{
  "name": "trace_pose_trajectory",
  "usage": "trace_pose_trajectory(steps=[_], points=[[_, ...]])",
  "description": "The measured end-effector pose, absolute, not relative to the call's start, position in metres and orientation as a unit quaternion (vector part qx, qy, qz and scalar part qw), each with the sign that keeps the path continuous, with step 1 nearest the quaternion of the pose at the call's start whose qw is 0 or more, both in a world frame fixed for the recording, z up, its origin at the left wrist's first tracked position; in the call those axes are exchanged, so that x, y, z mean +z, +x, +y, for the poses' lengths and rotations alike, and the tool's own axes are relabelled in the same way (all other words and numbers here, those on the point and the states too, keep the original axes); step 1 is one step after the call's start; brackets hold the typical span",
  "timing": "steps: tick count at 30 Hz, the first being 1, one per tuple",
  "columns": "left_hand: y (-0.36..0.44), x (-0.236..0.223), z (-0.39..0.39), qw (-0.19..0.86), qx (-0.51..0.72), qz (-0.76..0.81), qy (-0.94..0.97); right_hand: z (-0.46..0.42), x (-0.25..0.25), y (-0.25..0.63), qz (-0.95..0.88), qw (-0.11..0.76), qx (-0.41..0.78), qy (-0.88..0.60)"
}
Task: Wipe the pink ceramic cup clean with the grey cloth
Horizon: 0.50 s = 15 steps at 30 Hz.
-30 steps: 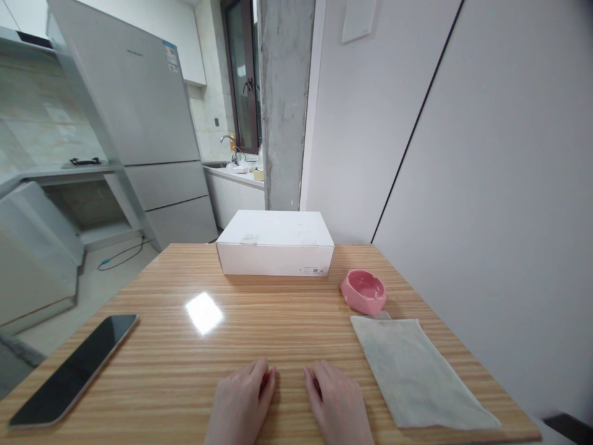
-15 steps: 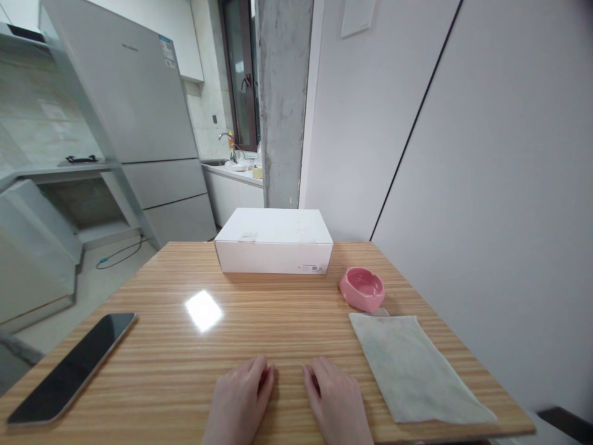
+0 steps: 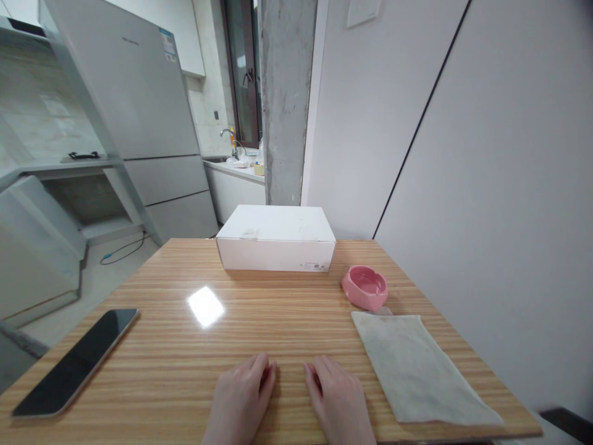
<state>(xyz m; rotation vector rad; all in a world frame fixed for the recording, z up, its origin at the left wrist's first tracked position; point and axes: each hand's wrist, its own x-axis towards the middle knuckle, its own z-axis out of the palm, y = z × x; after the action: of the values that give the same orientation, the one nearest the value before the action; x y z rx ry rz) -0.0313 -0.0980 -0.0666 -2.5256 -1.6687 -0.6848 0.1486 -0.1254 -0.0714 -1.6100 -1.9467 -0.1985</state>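
My left hand (image 3: 243,392) rests on the wooden table (image 3: 176,358) near its front edge, loosely curled, the thumb against the fingers. My right hand (image 3: 337,392) lies a short gap to the right in the same closed pose. Nothing shows in either hand. Nearest to the right hand is a grey-green cloth (image 3: 419,368), spread flat and apart from it. Just behind the cloth stands a pink ashtray (image 3: 365,288) with notches in its rim. Off to the left lies a black smartphone (image 3: 76,363), screen up.
A closed white cardboard box (image 3: 277,238) sits at the table's far edge. A white wall panel (image 3: 500,185) rises along the right side. Beyond the table are a grey fridge (image 3: 134,86), a concrete pillar (image 3: 288,99) and a sink counter with a faucet (image 3: 233,139).
The whole view has shifted slightly, with things appearing a little further right and mostly a touch higher. Both hands keep their pose and place on the table.
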Motion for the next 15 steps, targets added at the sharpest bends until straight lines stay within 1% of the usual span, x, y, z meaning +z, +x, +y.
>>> trace_pose_trajectory(steps=[15], points=[[-0.0315, -0.0668, -0.098, 0.025, -0.214, -0.543, -0.812, -0.124, -0.0705, 0.1491, -0.735, 0.303, -0.076, -0.602]])
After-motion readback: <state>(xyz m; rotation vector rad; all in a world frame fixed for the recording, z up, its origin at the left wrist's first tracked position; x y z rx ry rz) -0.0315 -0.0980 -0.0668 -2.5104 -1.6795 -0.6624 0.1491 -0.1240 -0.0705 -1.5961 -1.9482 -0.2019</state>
